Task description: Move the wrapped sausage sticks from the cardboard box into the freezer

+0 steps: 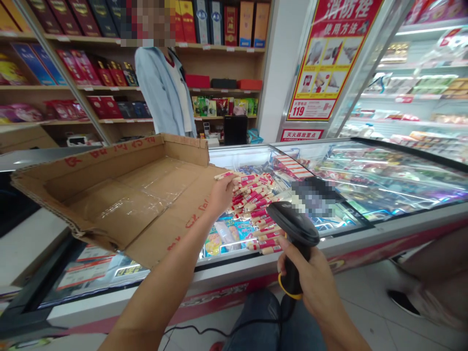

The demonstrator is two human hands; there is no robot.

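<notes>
My right hand [316, 275] is wrapped round the grip of a black handheld barcode scanner [294, 224] with a yellow trim near its base. A dark cable hangs below it. My left hand [221, 195] reaches forward, its fingers closed at the left edge of a pile of wrapped sausages [258, 200] with cream ends and pink labels. One sausage [224, 175] lies across its fingertips; the fingers partly hide the contact. The pile rests on the chest freezer, and its nearest pieces lie just behind the scanner.
A flattened cardboard tray [146, 195] with red writing lies left on the chest freezer [395, 219]. Across it stands a person in a light blue jacket [155, 92], before shelves of boxes. At right, a lit display case [413, 92] and another person's black shoe [404, 302] show.
</notes>
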